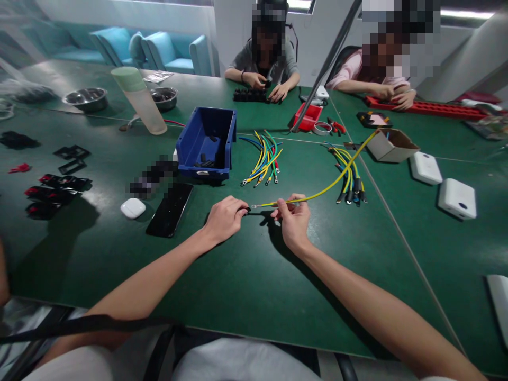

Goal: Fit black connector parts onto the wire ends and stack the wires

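Note:
My right hand (pixel 296 225) pinches a yellow wire (pixel 327 186) close to its end. The wire's bare ring terminal (pixel 254 206) points at my left hand (pixel 225 219), whose closed fingertips grip a small black sleeve (pixel 248 209). A narrow gap seems to separate terminal and sleeve. Beyond my hands lies a bundle of yellow, green and blue wires (pixel 264 159) with ring terminals. To the right, a second wire bundle (pixel 351 174) has black sleeves on several ends. The blue bin (pixel 204 168) behind my left hand holds small black pieces.
A black phone (pixel 170 210) and white earbud case (pixel 133 208) lie left of my left hand. A bottle (pixel 145 106) stands behind. At right are a cardboard box (pixel 391 147) and white blocks (pixel 456 198). Two people work across the table, near a slanted pole (pixel 325 66).

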Tool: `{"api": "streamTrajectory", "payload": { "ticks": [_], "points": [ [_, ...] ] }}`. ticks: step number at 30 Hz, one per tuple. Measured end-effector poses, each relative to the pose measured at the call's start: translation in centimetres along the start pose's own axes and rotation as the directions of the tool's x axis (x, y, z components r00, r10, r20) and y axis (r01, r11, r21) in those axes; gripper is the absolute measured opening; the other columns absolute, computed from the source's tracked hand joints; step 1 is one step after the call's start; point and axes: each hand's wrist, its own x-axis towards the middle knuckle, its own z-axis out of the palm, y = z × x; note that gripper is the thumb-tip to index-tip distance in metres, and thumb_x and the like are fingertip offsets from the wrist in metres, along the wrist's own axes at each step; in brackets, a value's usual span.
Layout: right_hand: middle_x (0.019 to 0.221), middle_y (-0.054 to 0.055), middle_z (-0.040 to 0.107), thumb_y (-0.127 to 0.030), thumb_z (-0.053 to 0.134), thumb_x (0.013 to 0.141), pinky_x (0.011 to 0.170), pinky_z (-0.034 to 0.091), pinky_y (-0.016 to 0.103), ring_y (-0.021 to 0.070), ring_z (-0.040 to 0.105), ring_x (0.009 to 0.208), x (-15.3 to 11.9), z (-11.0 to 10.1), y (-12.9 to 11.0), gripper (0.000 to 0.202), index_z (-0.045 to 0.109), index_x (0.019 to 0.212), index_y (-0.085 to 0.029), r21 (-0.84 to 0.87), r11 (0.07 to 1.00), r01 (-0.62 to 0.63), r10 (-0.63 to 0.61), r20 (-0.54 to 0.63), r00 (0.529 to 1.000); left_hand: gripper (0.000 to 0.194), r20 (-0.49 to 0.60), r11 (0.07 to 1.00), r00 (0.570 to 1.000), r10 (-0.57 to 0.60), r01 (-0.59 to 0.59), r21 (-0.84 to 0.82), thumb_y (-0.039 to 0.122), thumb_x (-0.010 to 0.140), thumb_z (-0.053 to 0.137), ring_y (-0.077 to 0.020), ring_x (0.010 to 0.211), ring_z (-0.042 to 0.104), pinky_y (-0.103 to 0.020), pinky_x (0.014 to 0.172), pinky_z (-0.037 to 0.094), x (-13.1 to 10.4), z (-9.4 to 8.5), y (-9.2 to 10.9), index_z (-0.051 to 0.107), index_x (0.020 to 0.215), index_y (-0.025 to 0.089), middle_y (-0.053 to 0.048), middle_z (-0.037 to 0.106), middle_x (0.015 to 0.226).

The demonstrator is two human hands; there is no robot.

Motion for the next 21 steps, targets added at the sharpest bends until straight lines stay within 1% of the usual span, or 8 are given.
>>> {"api": "streamTrajectory", "payload": {
  "ticks": [9,15,21],
  "points": [
    [0.058,-0.008,0.059,-0.034,0.069,0.081,0.04,0.043,0.016,0.0103,0.058,0.043,-0.06,0.09,-0.1,0.034,0.038,0.09,-0.023,-0.034,0.998,0.043,-0.043,0.0,0.999,0.011,-0.02,1.0,1.0,0.025,-0.025,-0.006,0.018,0.087,0.054,-0.0199,0.086,0.058,-0.035,0.079,0.048,0.02,-0.11,0.09,0.064,0.092,0.018,-0.005,0.067,0.088],
    [0.063,-0.006,0.063,-0.033,0.067,0.082,0.039,0.042,0.016,0.0101,0.058,0.044,-0.28,0.31,-0.53,0.033,0.037,0.089,-0.023,-0.054,0.997,0.063,-0.063,0.012,0.998,0.011,-0.021,0.999,0.999,0.035,-0.036,-0.013,0.018,0.087,0.054,-0.0202,0.087,0.058,-0.035,0.08,0.048,0.06,-0.35,0.29,0.064,0.093,0.018,-0.004,0.068,0.089],
    [0.063,-0.007,0.062,-0.036,0.067,0.082,0.037,0.041,0.016,0.0104,0.058,0.042,-0.36,0.43,-0.76,0.033,0.037,0.088,-0.024,-0.09,0.993,0.082,-0.081,0.013,0.997,0.011,-0.027,0.999,0.999,0.029,-0.029,-0.017,0.017,0.087,0.054,-0.0204,0.087,0.058,-0.036,0.08,0.048,0.04,-0.38,0.3,0.064,0.093,0.018,-0.005,0.068,0.089]
  ]
}}
